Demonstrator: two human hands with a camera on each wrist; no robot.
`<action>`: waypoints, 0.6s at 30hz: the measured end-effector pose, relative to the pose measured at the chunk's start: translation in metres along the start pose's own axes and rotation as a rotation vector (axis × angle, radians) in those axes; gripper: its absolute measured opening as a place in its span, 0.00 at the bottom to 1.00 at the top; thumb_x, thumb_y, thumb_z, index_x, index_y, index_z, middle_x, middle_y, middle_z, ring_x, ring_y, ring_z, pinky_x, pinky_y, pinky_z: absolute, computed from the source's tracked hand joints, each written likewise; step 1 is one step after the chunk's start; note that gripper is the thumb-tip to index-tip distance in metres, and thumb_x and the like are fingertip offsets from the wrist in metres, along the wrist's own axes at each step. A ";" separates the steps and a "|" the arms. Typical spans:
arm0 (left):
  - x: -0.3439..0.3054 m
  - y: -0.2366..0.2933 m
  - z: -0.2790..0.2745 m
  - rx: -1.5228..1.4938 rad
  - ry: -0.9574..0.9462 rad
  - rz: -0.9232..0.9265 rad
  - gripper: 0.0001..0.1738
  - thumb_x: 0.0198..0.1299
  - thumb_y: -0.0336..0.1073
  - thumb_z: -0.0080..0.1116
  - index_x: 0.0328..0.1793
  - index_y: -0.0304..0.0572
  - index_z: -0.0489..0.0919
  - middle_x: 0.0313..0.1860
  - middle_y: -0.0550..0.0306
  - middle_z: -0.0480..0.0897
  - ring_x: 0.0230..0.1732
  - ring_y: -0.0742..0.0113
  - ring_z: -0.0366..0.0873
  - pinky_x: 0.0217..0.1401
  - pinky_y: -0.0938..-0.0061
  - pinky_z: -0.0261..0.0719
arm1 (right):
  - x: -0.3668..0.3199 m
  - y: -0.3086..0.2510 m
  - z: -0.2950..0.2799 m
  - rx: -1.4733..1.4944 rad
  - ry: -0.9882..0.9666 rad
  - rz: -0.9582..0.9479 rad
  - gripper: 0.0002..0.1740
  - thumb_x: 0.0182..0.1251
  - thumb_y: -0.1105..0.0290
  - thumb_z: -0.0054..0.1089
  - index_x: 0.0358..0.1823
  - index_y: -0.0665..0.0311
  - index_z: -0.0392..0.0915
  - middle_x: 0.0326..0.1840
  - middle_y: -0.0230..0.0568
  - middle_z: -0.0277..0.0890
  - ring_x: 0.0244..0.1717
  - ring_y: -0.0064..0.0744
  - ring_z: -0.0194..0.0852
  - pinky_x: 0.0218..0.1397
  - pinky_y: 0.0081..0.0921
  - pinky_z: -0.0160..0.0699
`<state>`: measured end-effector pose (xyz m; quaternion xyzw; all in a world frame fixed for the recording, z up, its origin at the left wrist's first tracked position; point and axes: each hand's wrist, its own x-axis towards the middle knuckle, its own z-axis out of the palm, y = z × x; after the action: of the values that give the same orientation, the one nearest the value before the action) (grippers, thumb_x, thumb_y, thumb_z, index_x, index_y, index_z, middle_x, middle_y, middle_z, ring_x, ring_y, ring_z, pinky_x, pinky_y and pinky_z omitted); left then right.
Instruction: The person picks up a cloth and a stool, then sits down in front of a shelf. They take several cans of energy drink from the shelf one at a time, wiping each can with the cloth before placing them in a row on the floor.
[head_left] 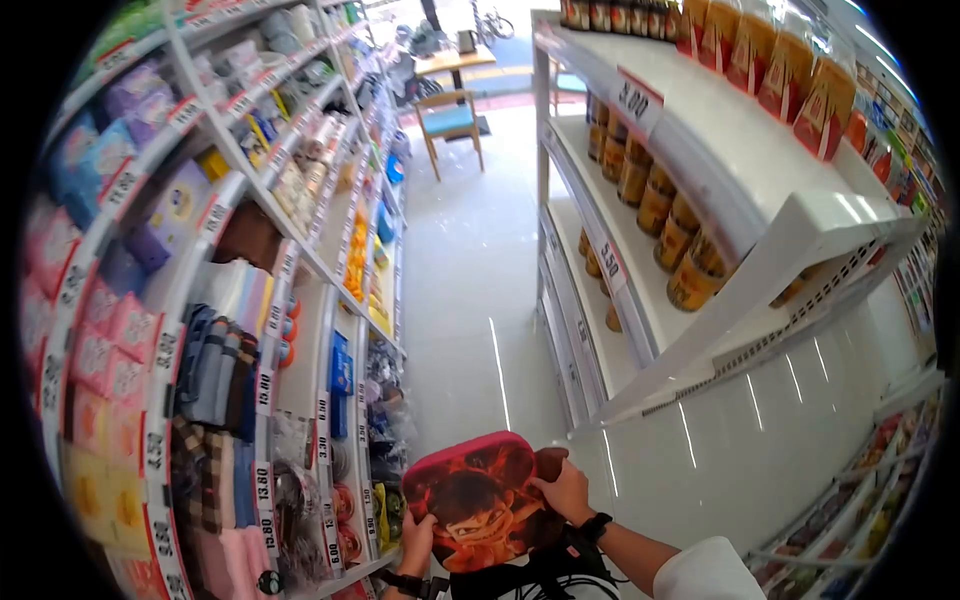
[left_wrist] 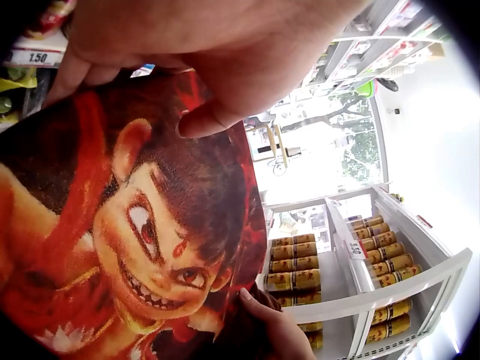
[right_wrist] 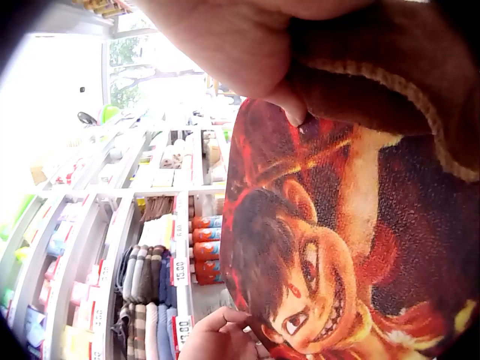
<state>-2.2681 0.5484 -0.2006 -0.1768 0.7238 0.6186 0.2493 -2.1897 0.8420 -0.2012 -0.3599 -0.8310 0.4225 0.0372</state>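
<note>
Low in the head view, a flat rounded case [head_left: 480, 505] with a pink-red edge and a printed cartoon face is held up between both hands. My left hand [head_left: 417, 541] grips its left side, thumb on the printed face and fingers behind, as the left wrist view shows. My right hand [head_left: 566, 492] pinches the upper right side, thumb on the print [right_wrist: 360, 247]. A soft brown piece with a pale stitched edge [right_wrist: 375, 90] lies against the right hand and overlaps the case's corner. Most fingers are hidden behind the case.
Tall shelves [head_left: 215, 260] with price tags run along the left, holding folded towels [head_left: 215, 365] and packets. On the right a white shelf unit [head_left: 640, 330] carries jars [head_left: 697, 275] and bottles. A tiled aisle floor [head_left: 465, 270] leads to a chair [head_left: 452, 130] and table.
</note>
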 end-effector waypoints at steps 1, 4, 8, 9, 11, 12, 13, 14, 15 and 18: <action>0.014 -0.011 0.000 0.031 -0.010 0.005 0.23 0.55 0.29 0.56 0.60 0.37 0.74 0.48 0.54 0.80 0.49 0.61 0.77 0.54 0.69 0.73 | 0.000 0.005 0.007 -0.031 0.018 0.042 0.31 0.46 0.55 0.80 0.48 0.65 0.79 0.41 0.52 0.85 0.45 0.55 0.83 0.48 0.43 0.82; 0.041 -0.025 0.012 0.036 -0.074 -0.046 0.20 0.55 0.30 0.56 0.56 0.38 0.74 0.48 0.53 0.80 0.49 0.60 0.77 0.54 0.67 0.73 | -0.003 0.025 0.029 0.038 0.073 0.106 0.30 0.47 0.57 0.80 0.49 0.65 0.79 0.42 0.52 0.85 0.45 0.55 0.83 0.48 0.42 0.82; 0.080 -0.083 0.012 0.071 -0.133 -0.114 0.19 0.55 0.30 0.55 0.55 0.39 0.74 0.47 0.52 0.81 0.48 0.60 0.78 0.54 0.68 0.74 | -0.007 0.058 0.067 -0.024 0.099 0.250 0.29 0.48 0.59 0.79 0.50 0.64 0.80 0.43 0.51 0.85 0.46 0.52 0.84 0.47 0.42 0.83; 0.089 -0.104 0.010 0.139 -0.098 -0.094 0.20 0.55 0.31 0.56 0.56 0.38 0.74 0.48 0.52 0.82 0.49 0.59 0.79 0.55 0.67 0.75 | -0.007 0.075 0.083 -0.029 0.091 0.278 0.29 0.49 0.58 0.79 0.50 0.64 0.80 0.43 0.51 0.85 0.46 0.52 0.84 0.47 0.42 0.83; 0.102 -0.124 0.025 0.150 -0.104 -0.146 0.23 0.54 0.33 0.57 0.58 0.38 0.74 0.49 0.50 0.83 0.51 0.55 0.80 0.58 0.64 0.75 | -0.012 0.109 0.110 -0.075 0.107 0.344 0.29 0.50 0.54 0.77 0.50 0.64 0.81 0.44 0.51 0.85 0.46 0.52 0.84 0.48 0.42 0.83; 0.108 -0.126 0.031 0.100 -0.122 -0.217 0.25 0.53 0.34 0.58 0.59 0.38 0.74 0.50 0.49 0.83 0.52 0.52 0.81 0.59 0.62 0.75 | -0.014 0.133 0.125 -0.191 0.093 0.373 0.29 0.53 0.51 0.75 0.50 0.64 0.81 0.43 0.51 0.85 0.46 0.53 0.84 0.49 0.43 0.82; 0.121 -0.155 0.031 0.177 -0.105 -0.219 0.26 0.53 0.35 0.59 0.59 0.39 0.74 0.51 0.49 0.84 0.52 0.50 0.82 0.59 0.62 0.75 | -0.013 0.144 0.135 -0.236 0.081 0.424 0.29 0.54 0.48 0.73 0.49 0.62 0.81 0.43 0.52 0.85 0.46 0.54 0.83 0.48 0.44 0.82; 0.128 -0.185 0.028 0.265 -0.078 -0.220 0.27 0.52 0.37 0.60 0.60 0.39 0.74 0.52 0.49 0.84 0.52 0.49 0.82 0.60 0.62 0.75 | -0.014 0.167 0.148 -0.253 0.085 0.413 0.29 0.55 0.46 0.73 0.48 0.61 0.81 0.42 0.52 0.85 0.45 0.56 0.83 0.47 0.45 0.81; 0.133 -0.200 0.031 0.296 -0.079 -0.262 0.28 0.52 0.37 0.60 0.61 0.40 0.73 0.53 0.49 0.84 0.54 0.49 0.82 0.60 0.62 0.75 | -0.012 0.172 0.153 -0.230 0.072 0.450 0.29 0.55 0.46 0.72 0.47 0.62 0.81 0.40 0.52 0.85 0.44 0.56 0.83 0.46 0.45 0.81; 0.151 -0.257 0.039 0.376 -0.036 -0.384 0.34 0.50 0.38 0.61 0.66 0.41 0.72 0.55 0.47 0.83 0.59 0.48 0.79 0.62 0.62 0.73 | -0.008 0.204 0.173 -0.231 0.069 0.491 0.30 0.55 0.43 0.71 0.48 0.61 0.81 0.41 0.51 0.85 0.44 0.55 0.83 0.46 0.44 0.82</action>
<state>-2.2400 0.5506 -0.4996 -0.2504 0.7746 0.4177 0.4035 -2.1317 0.7980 -0.4586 -0.5665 -0.7599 0.3088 -0.0793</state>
